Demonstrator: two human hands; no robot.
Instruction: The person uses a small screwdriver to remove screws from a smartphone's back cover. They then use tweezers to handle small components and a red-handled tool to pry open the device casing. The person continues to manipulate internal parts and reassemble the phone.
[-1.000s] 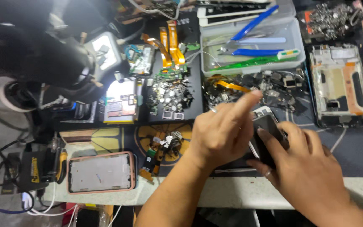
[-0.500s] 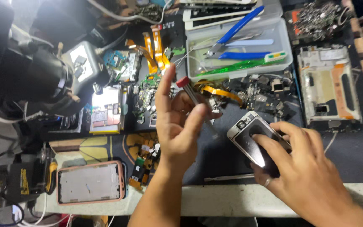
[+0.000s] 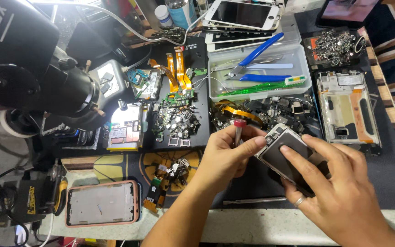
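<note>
In the head view, the right hand [image 3: 344, 192] gripped a dark phone [image 3: 289, 155] from beneath, its index finger laid flat along the back, holding it tilted above the dark mat [image 3: 389, 183] on the tabletop [image 3: 252, 226]. The left hand [image 3: 227, 158] was closed around a small red-capped screwdriver [image 3: 239, 130], held upright, its thumb touching the phone's upper corner. Just beyond lay a clear tray [image 3: 257, 75] with blue pliers [image 3: 257, 57], and a stripped phone frame [image 3: 348, 107] to the right. A pink-edged phone frame [image 3: 101, 203] rested near the front edge, well apart.
</note>
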